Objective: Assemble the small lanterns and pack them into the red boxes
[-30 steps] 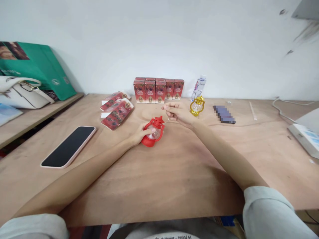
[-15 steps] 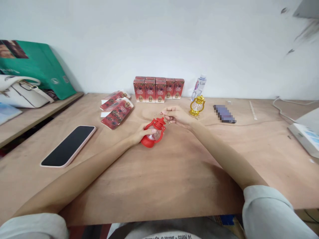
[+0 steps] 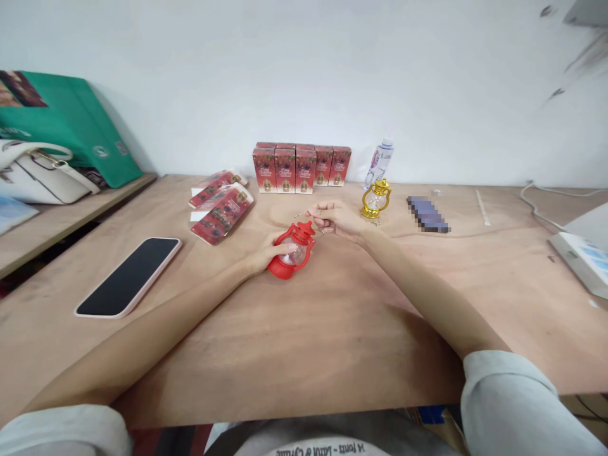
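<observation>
My left hand [image 3: 266, 254] is wrapped round the clear middle of a small red toy lantern [image 3: 283, 270], which leans with its top away to the right. My right hand [image 3: 336, 220] is just beyond the lantern's top, thumb and fingertips pinched on a thin, wire-like piece [image 3: 300, 215]. One end of this piece points left over the red cap; its exact kind is too small to make out. To the right of that hand, a gold lantern [image 3: 376, 202] stands upright, with small thin pieces lying by its base.
Several red boxes [image 3: 285, 171] stand against the wall, beside a water bottle [image 3: 379, 163]. Flattened red boxes [image 3: 222, 215] and a phone [image 3: 130, 277] lie on the left. A blurred dark object [image 3: 427, 214], a thin strip [image 3: 482, 208] and a white box [image 3: 579, 263] are on the right.
The view has shifted very slightly. Both hands keep their hold, and the thin piece in my right hand shows a little more clearly above the red cap.
</observation>
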Demonstrator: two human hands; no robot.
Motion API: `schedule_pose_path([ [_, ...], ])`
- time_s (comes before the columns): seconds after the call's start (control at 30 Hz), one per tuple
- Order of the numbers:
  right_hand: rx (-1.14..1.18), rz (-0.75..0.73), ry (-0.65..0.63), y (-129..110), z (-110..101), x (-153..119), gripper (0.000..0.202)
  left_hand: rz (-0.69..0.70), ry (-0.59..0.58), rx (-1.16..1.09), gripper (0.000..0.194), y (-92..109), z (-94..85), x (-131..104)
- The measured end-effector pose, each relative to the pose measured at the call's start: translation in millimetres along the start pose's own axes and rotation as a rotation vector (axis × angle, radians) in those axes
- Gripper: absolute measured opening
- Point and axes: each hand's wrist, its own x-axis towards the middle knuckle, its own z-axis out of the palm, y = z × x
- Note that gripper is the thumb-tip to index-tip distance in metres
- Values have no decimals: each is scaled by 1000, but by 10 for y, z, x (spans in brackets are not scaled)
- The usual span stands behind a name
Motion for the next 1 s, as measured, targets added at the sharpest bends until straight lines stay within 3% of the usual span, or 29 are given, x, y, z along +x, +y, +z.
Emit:
schedule_pose_path([
  [0.73, -115, -23, 50, 61, 10, 16, 33, 5, -55, -2, 51, 4, -7, 6],
  [1.0, -157, 40, 35, 57, 71, -2, 36, -5, -71, 24, 50, 55, 27, -18],
])
